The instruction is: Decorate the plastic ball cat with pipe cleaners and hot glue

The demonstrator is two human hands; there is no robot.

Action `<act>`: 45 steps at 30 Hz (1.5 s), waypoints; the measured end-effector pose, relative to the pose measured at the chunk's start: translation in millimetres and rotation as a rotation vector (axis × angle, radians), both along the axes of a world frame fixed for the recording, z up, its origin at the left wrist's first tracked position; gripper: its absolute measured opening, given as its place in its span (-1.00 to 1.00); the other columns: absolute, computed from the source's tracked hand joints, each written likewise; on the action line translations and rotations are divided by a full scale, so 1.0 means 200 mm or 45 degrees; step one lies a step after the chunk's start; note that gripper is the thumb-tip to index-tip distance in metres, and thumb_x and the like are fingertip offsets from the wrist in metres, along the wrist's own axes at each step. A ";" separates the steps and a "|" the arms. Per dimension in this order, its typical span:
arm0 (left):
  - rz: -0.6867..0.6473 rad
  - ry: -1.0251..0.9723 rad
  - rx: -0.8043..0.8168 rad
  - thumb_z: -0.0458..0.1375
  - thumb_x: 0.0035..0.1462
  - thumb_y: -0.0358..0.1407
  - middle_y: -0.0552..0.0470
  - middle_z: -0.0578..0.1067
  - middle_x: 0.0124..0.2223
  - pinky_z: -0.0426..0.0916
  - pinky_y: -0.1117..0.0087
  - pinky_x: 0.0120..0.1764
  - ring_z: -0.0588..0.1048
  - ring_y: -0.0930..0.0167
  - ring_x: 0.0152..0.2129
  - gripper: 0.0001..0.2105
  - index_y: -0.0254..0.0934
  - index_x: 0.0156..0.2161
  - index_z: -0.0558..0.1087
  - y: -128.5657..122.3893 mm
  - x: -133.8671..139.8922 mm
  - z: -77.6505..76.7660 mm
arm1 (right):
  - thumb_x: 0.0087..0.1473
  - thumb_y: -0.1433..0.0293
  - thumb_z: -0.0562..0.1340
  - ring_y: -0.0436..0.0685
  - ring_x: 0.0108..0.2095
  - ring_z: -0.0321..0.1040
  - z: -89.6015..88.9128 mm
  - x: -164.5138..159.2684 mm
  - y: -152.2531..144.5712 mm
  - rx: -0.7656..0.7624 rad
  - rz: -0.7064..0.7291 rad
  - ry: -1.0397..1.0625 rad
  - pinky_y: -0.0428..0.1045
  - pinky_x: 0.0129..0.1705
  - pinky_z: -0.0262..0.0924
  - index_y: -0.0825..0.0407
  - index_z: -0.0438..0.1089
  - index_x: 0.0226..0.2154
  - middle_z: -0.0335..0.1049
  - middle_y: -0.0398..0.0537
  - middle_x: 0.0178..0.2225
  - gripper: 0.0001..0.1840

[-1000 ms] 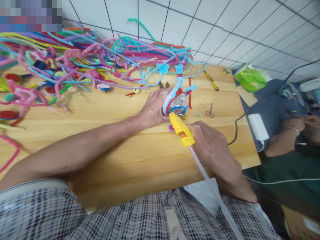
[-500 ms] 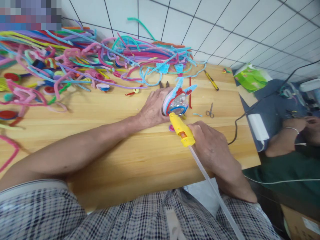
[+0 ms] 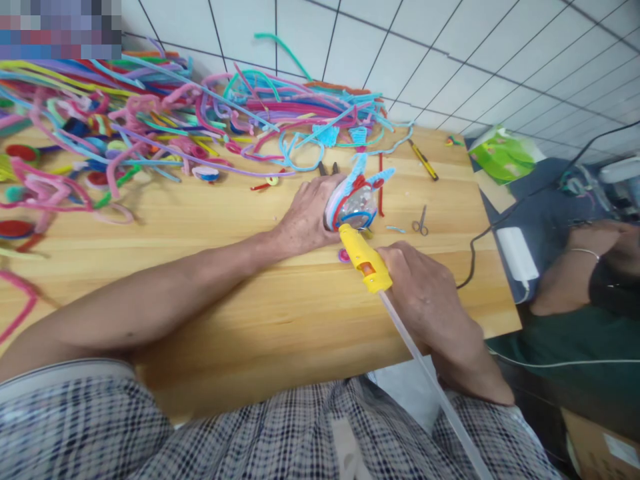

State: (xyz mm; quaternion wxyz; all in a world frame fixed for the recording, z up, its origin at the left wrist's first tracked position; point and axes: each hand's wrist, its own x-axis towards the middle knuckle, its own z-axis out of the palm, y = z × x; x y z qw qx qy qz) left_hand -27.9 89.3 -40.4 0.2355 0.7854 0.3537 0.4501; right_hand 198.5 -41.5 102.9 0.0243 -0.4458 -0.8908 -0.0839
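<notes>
My left hand (image 3: 313, 210) is closed round the back of a rounded clear craft piece (image 3: 357, 203), trimmed with red, blue and lilac pipe cleaners and topped by two light blue pointed ears. A yellow hot glue gun (image 3: 364, 260) is gripped in my right hand (image 3: 423, 287), with a long translucent glue stick (image 3: 417, 363) poking out of its rear. The gun's nozzle end is at the lower edge of the piece; whether it touches cannot be told. Just below lies a small pink and purple disc (image 3: 344, 255), partly behind the gun.
Heaps of coloured pipe cleaners (image 3: 150, 127) line the wall side. Small scissors (image 3: 421, 221) and a yellow utility knife (image 3: 423, 160) lie to the right. A black cable (image 3: 473, 257) crosses the table's right edge. Another person's arm (image 3: 565, 273) rests beyond it.
My hands, the craft piece and the glue gun stay almost in place. At the right, the other person's hand and wrist have shifted slightly.
</notes>
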 end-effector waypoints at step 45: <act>-0.007 0.013 -0.024 0.43 0.06 0.43 -0.28 0.53 0.42 0.40 -0.26 0.38 0.50 -0.13 0.38 0.04 -0.04 0.49 0.29 0.00 -0.01 0.01 | 0.38 0.51 0.08 0.23 -0.25 0.49 0.00 0.00 0.00 -0.078 -0.047 0.057 0.06 -0.27 0.20 0.07 0.43 0.00 0.60 0.10 -0.18 -0.74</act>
